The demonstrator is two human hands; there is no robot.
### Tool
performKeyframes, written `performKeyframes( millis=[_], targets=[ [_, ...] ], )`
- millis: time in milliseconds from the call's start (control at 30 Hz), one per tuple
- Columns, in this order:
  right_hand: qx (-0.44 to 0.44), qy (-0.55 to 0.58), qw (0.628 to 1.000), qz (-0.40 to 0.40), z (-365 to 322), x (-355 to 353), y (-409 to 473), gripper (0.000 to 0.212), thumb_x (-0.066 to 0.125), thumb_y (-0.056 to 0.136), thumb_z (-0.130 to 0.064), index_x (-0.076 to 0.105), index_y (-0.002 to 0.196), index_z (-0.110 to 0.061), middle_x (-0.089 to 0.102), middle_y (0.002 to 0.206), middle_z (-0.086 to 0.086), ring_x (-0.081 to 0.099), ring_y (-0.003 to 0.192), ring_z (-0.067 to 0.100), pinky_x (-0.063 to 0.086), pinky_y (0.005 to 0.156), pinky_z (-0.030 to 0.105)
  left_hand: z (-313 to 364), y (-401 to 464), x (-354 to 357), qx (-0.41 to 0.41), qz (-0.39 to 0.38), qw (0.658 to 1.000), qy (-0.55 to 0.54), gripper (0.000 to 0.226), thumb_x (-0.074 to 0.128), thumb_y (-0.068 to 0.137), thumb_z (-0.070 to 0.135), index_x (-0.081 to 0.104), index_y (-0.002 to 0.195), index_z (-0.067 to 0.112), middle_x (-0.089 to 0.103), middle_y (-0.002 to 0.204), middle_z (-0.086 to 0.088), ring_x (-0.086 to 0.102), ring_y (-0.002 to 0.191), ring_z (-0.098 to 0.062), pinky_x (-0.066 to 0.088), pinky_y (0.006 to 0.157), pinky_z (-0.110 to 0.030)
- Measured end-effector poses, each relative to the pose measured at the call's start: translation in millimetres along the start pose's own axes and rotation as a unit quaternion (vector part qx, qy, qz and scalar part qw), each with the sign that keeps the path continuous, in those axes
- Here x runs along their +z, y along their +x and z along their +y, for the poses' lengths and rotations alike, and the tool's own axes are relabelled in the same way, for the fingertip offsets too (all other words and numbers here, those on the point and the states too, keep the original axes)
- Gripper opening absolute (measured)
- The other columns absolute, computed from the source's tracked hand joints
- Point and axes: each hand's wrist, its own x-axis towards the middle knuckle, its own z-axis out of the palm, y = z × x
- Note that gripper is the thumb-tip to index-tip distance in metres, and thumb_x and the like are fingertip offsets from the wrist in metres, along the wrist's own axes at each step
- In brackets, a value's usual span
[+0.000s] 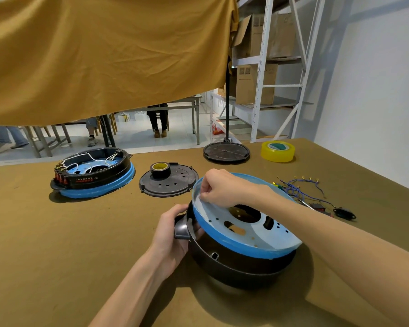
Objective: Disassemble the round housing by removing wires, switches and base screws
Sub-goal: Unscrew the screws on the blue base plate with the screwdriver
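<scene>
A black round housing [234,263] lies tilted on the table in front of me. A pale blue metal pan [246,234] with holes sits in it, its rim raised on the left. My left hand [172,230] grips the housing's black side handle [182,228]. My right hand [219,186] pinches the pan's upper left rim. Removed blue wires [300,187] and small black switches [340,211] lie to the right on the table.
A second housing [92,175] with wires and red switches sits at the left. A black base plate [169,180] carries a tape roll [160,169]. Another black disc [226,152] and a yellow tape roll [278,151] lie farther back. Shelving stands behind.
</scene>
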Motion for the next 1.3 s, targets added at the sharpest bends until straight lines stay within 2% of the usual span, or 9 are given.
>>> performKeyframes(
  millis=[67,267,467,567,667,900,1133,1200,1300],
  targets=[
    [-0.002,-0.005,1.000,-0.020,-4,-4,1,0.014,0.062,0.093,-0.013,0.076,0.096,-0.014,0.071,0.091,0.002,0.065,0.085,0.017,0.057,0.071,0.030,1,0,0,-0.001,0.003,1.000,0.003,0.043,0.073,0.081,0.031,0.068,0.115,0.005,0.078,0.095,-0.014,0.077,0.078,-0.021,0.061,0.062,-0.031],
    [0.006,-0.007,1.000,-0.010,-6,-1,4,0.023,0.066,0.096,-0.029,0.069,0.077,-0.017,0.068,0.080,0.002,0.061,0.071,0.015,0.047,0.058,0.025,2,-2,2,-0.007,0.010,1.000,0.000,0.041,0.071,0.084,0.029,0.068,0.116,0.005,0.078,0.096,-0.014,0.077,0.080,-0.021,0.062,0.065,-0.032],
    [-0.037,0.028,0.998,0.053,-2,-5,-5,0.014,0.062,0.097,-0.012,0.076,0.100,-0.012,0.066,0.086,-0.008,0.067,0.086,0.013,0.060,0.074,0.028,7,-6,3,-0.042,0.022,0.998,-0.038,0.043,0.068,0.087,0.030,0.061,0.119,0.002,0.077,0.098,-0.019,0.076,0.083,-0.029,0.063,0.083,-0.040],
    [-0.023,0.110,0.988,0.102,8,5,-15,0.015,0.061,0.096,-0.010,0.073,0.099,-0.018,0.066,0.087,-0.012,0.063,0.083,0.003,0.049,0.065,0.015,9,-8,6,-0.068,0.045,0.992,-0.101,0.032,0.055,0.094,0.021,0.055,0.121,0.002,0.076,0.087,-0.022,0.077,0.074,-0.031,0.064,0.063,-0.040],
    [-0.012,0.188,0.972,0.138,14,12,-24,0.020,0.059,0.098,-0.011,0.077,0.102,-0.017,0.072,0.092,-0.007,0.065,0.087,0.005,0.053,0.074,0.019,7,-13,10,-0.076,0.046,0.991,-0.097,0.031,0.052,0.091,0.006,0.056,0.120,-0.001,0.077,0.085,-0.022,0.078,0.073,-0.030,0.061,0.053,-0.034],
    [-0.024,0.155,0.977,0.145,9,1,-32,0.022,0.054,0.099,-0.010,0.075,0.101,-0.018,0.071,0.094,-0.005,0.064,0.088,0.005,0.051,0.074,0.018,7,-22,22,-0.033,0.083,0.994,-0.058,0.010,0.060,0.091,-0.003,0.064,0.100,-0.001,0.075,0.068,-0.016,0.075,0.056,-0.022,0.054,0.042,-0.023],
    [-0.056,0.150,0.941,0.299,7,-4,-42,0.020,0.059,0.099,-0.010,0.077,0.106,-0.014,0.071,0.094,-0.007,0.063,0.085,-0.002,0.047,0.073,0.003,5,-21,22,-0.036,0.030,0.993,-0.110,0.034,0.063,0.083,0.003,0.055,0.116,0.000,0.077,0.098,-0.026,0.079,0.082,-0.029,0.065,0.063,-0.035],
    [-0.048,0.128,0.947,0.290,9,-7,-43,0.020,0.059,0.099,-0.011,0.077,0.109,-0.012,0.071,0.095,-0.007,0.063,0.085,-0.001,0.047,0.072,0.004,4,-20,22,-0.030,0.022,0.993,-0.110,0.042,0.062,0.079,0.003,0.051,0.119,0.001,0.076,0.102,-0.027,0.079,0.086,-0.029,0.065,0.073,-0.036],
    [-0.016,0.105,0.965,0.240,16,-3,-44,0.021,0.058,0.101,-0.012,0.077,0.111,-0.013,0.071,0.099,-0.005,0.062,0.087,0.002,0.046,0.070,0.009,4,-17,20,-0.027,0.020,0.993,-0.113,0.049,0.062,0.081,0.002,0.049,0.129,0.001,0.076,0.104,-0.027,0.079,0.088,-0.029,0.065,0.067,-0.034]
  ],
)
